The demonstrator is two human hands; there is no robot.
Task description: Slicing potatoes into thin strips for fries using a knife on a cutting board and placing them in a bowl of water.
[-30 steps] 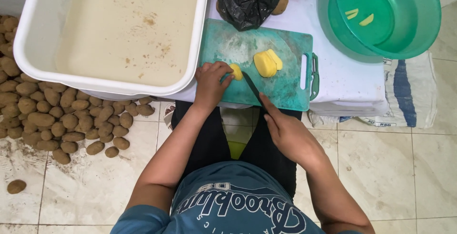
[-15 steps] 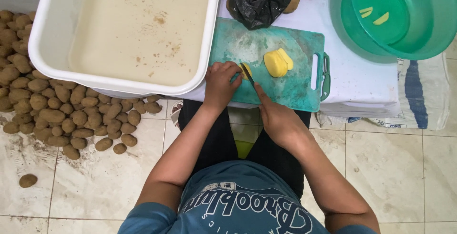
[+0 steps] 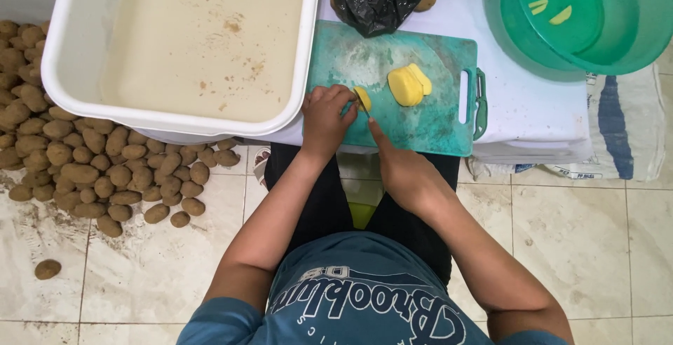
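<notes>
The left hand (image 3: 326,119) curls its fingers over a small peeled potato piece (image 3: 362,97), pinning it to the near left part of the teal cutting board (image 3: 420,127). The right hand (image 3: 403,170) is closed around a dark knife (image 3: 365,109), forefinger stretched along the back of the blade, whose edge sits on the piece. A stack of yellow slices (image 3: 409,84) lies further right on the board. Beside it stand a white tub (image 3: 63,71) of cloudy water and a green basin (image 3: 631,50); unpeeled potatoes (image 3: 91,170) are heaped on the floor.
</notes>
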